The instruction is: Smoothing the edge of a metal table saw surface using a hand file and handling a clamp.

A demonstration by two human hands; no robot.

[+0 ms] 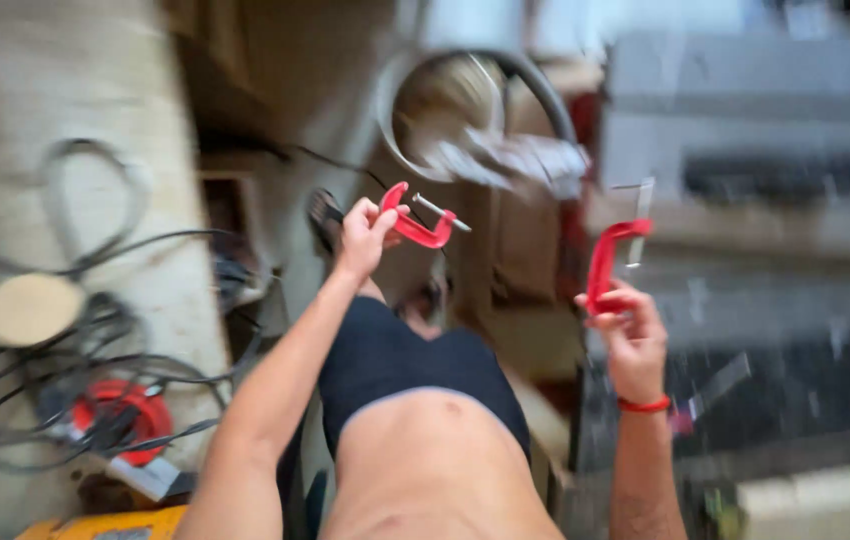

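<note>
The head view is blurred by motion. My left hand [365, 236] is raised in front of me and grips a small red C-clamp [417, 226] with a metal screw sticking out to the right. My right hand [629, 335], with a red band on its wrist, holds a second red C-clamp [607, 262] upright, its metal screw pointing up. The two clamps are apart, roughly at the same height. My bare torso and dark shorts [395, 365] fill the lower middle.
A tangle of black cables [65, 370] and a red round tool [120, 418] lie at the left on a pale surface. A grey machine or bench [745, 150] stands at the right. A round hoop with hose [475, 110] hangs ahead.
</note>
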